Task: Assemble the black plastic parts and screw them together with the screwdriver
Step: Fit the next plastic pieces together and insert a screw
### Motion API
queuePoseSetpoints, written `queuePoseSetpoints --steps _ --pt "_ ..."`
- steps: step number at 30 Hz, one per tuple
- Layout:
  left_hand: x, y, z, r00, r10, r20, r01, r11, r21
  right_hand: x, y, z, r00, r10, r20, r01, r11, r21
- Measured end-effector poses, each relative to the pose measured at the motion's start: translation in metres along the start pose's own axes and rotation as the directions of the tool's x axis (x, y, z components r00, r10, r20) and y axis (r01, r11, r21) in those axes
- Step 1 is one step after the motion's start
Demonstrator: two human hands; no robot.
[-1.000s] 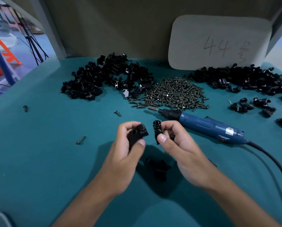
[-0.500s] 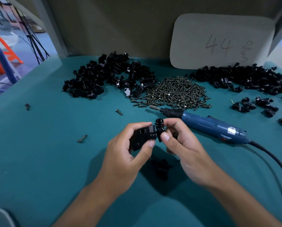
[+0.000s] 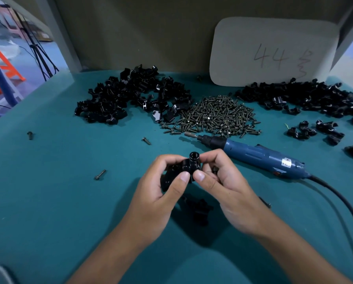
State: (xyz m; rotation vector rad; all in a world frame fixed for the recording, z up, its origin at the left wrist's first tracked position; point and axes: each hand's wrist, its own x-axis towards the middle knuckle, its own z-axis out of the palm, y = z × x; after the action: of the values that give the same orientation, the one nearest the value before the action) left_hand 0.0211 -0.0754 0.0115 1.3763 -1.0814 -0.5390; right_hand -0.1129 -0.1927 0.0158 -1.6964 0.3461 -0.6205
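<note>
Both hands hold the workpiece above the near centre of the teal table (image 3: 48, 201). The left hand (image 3: 157, 193) grips a black block part (image 3: 171, 177), with fingers curled over its far side and the thumb pressed on its near face. The right hand (image 3: 224, 185) pinches a black tubular part (image 3: 193, 160) between thumb and forefinger. The two parts touch; the tubular part's open ring end faces up, just above the block part. A small dark item, apparently a screw, shows inside the curled right fingers; its identity cannot be confirmed.

The blue electric screwdriver (image 3: 257, 156) lies on the table just beyond the right hand, bit pointing left, untouched. Its black cable (image 3: 339, 201) runs off toward the near right.

A pile of screws (image 3: 216, 116) sits at far centre, just beyond the screwdriver bit. A heap of black parts (image 3: 130, 97) lies at far left, touching the screw pile's left edge. A second heap of black parts (image 3: 306, 97) lies at far right, with a few loose clips (image 3: 312, 131) nearer.

Three loose screws lie on the left half of the table: one (image 3: 100, 174) near the left hand, one (image 3: 146, 141) farther, one (image 3: 30, 135) well to the left. An assembled black piece (image 3: 198, 210) rests on the table beneath the hands, in shadow. A grey card (image 3: 274, 50) marked "44" leans against the back wall.
</note>
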Motion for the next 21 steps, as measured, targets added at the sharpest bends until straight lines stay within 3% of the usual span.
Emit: queuePoseSetpoints --steps 4,21 --pt "-0.0007 0.0008 0.0024 1.0 -0.011 -0.01 0.01 0.997 -0.074 -0.0011 0.0 0.0004 0.999 0.036 0.028 -0.037 0.999 0.021" --pt "-0.0011 0.0009 0.0039 0.997 -0.018 -0.076 0.012 0.997 -0.081 -0.002 -0.0085 0.0011 0.989 0.092 0.111 -0.103 0.991 0.091"
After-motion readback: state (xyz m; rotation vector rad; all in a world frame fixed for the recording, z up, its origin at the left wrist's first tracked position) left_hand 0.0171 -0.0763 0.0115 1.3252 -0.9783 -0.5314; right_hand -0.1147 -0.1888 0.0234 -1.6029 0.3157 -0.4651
